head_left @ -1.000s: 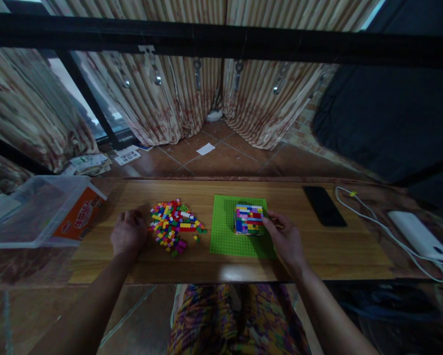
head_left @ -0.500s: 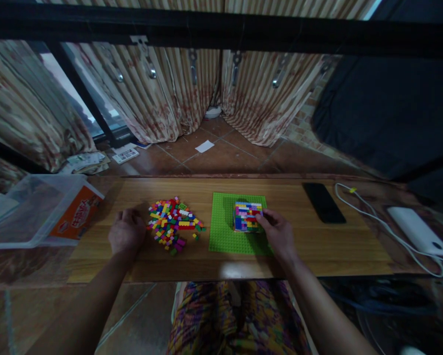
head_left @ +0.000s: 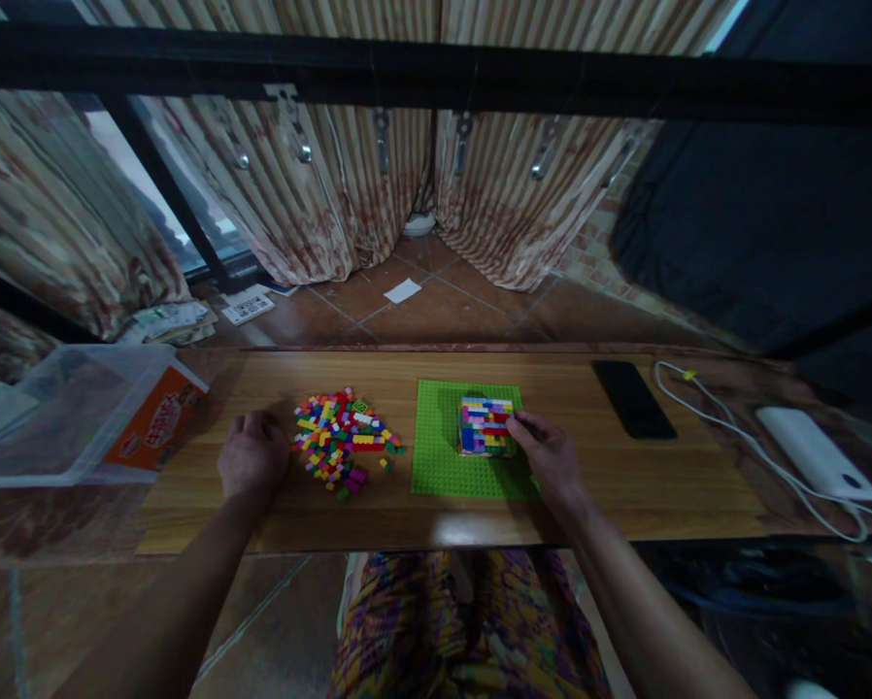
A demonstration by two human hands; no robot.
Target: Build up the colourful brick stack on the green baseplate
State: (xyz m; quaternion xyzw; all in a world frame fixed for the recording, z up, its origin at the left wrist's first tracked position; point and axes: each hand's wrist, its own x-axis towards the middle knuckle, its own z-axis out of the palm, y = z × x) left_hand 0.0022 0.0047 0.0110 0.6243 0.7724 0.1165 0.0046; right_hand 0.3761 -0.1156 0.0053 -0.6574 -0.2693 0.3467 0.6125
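Fingertips of the right hand [head_left: 551,458] pinch the right edge of the multicoloured brick block [head_left: 486,426] on the green baseplate [head_left: 443,466], lying at ten o'clock from it, while the left hand [head_left: 252,456] rests loosely curled, holding nothing, just at nine o'clock of the loose brick pile [head_left: 341,439].

Dim indoor light leaves the scene murky, the brightest patch being daylight through the window [head_left: 155,209] far beyond the left hand [head_left: 252,454]. A pale glare spot sits on the wooden table [head_left: 465,529] edge between the two hands, while the green baseplate [head_left: 447,476] beside the right hand [head_left: 549,456] stays vivid. Wide-angle distortion bows the black bar [head_left: 436,73] overhead, and the corners fall into soft, dark blur.
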